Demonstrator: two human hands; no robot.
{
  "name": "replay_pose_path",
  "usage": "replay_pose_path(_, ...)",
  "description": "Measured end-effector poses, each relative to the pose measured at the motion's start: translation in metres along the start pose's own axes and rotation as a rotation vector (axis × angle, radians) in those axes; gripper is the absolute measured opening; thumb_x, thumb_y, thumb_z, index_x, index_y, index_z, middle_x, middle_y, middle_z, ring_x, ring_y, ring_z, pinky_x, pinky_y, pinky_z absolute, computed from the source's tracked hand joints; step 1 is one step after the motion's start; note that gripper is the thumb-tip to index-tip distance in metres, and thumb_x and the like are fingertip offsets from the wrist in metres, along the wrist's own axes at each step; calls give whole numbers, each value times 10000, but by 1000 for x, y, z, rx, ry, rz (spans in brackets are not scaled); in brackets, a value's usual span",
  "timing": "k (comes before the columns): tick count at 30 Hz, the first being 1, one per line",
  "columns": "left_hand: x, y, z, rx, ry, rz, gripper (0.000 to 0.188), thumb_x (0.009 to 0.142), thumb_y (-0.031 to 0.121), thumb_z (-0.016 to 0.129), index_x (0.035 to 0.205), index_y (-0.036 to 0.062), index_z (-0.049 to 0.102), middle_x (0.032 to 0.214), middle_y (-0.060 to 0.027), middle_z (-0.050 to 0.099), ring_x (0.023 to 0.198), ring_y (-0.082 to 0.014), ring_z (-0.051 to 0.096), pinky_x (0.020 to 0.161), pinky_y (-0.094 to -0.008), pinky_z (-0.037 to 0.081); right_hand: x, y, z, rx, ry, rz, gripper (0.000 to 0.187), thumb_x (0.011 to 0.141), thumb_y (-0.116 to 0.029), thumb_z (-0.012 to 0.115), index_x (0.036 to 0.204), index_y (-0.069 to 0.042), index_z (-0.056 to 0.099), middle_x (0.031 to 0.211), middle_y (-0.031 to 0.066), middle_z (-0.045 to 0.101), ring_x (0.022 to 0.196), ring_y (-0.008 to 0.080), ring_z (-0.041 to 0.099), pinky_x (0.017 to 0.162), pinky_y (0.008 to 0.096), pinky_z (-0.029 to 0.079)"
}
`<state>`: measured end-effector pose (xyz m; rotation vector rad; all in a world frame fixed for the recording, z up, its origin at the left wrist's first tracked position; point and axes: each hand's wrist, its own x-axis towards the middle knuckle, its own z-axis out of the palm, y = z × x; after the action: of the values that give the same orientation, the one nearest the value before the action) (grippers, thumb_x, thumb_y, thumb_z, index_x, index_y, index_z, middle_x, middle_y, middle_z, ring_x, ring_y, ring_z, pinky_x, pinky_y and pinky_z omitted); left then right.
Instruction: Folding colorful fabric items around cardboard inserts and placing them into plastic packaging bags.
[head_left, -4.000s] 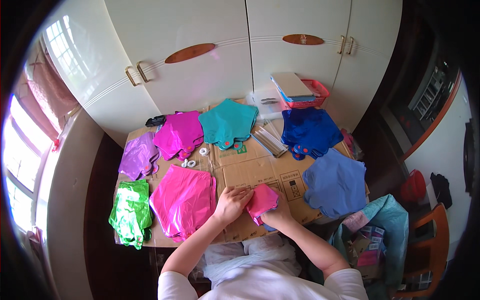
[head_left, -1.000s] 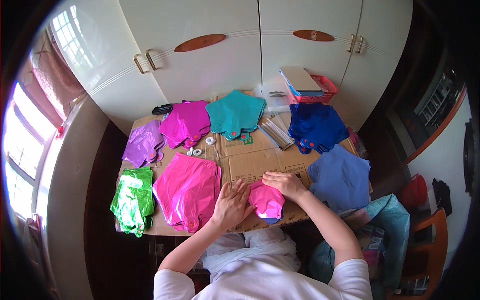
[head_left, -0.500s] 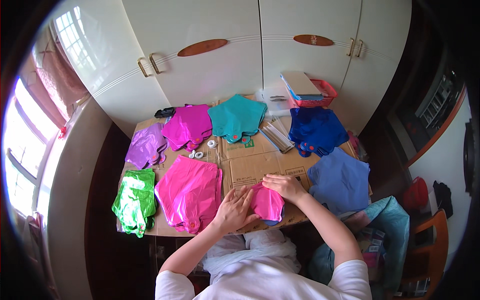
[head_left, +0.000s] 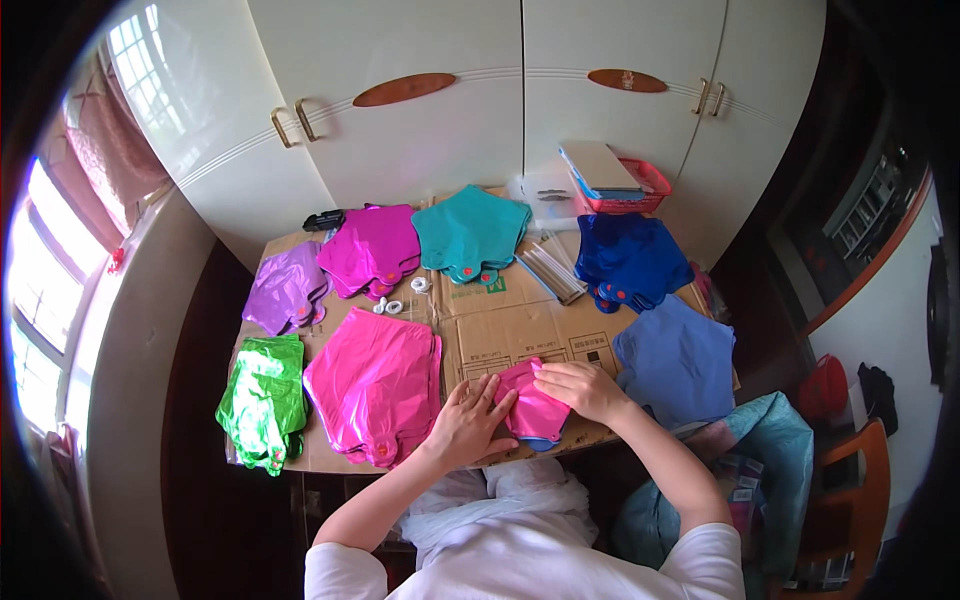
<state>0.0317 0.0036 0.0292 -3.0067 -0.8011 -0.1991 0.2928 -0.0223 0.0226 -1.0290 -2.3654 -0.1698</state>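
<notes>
A person's left hand (head_left: 466,420) is resting open, fingers spread, on a pink foil piece (head_left: 540,415), the right hand (head_left: 582,390) is pinching its upper edge, cardboard (head_left: 490,325) is lying beneath

White wardrobe doors (head_left: 430,150) with brass handles (head_left: 303,120) and oval wooden plaques (head_left: 405,90) rise behind a red plastic basket (head_left: 630,205). A pink curtain (head_left: 110,155) hangs at the left window (head_left: 45,280); an orange-brown wooden chair (head_left: 877,480) and red bucket (head_left: 822,388) stand at right.
</notes>
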Motion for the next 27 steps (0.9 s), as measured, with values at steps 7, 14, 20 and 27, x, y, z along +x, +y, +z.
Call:
replay_pose_path(7, -1, -1, 5, -6, -7, 2, 792, 858, 632, 450, 1425, 87, 354, 1415, -248, 377, 1338, -350, 353, 1093, -504, 237, -23, -16, -3, -37, -72, 18, 281, 804, -78, 554, 1057, -64, 675, 1157, 72, 645, 1126, 196, 588, 918, 331, 499)
replay_pose_path(14, -9, 10, -8, -9, -74, -16, 900, 812, 674, 488, 1427, 37, 327, 1424, -273, 347, 1369, -374, 291, 1103, -521, 204, -30, -28, -9, -33, -223, 2, 616, 649, -331, 749, 1156, -7, 614, 1245, 132, 591, 1209, 247, 532, 1043, 378, 408)
replay_pose_path(20, -42, 39, -1, 56, -8, 101, 652, 837, 477, 575, 1304, 26, 510, 1393, -144, 450, 1353, -263, 352, 1056, -455, 319, -46, -68, -21, -126, -230, -58, 426, 787, -259, 619, 1137, -15, 625, 1209, 117, 614, 1170, 237, 562, 995, 353, 444)
replay_pose_path(27, -64, 43, 5, -201, 300, 170, 412, 762, 141, 573, 1158, 41, 629, 1188, -67, 605, 1018, -180, 584, 811, -304, 462, -28, -86, -42, 93, -109, 59, 259, 724, -79, 650, 980, -76, 691, 1007, 70, 698, 963, 196, 671, 831, 323, 538)
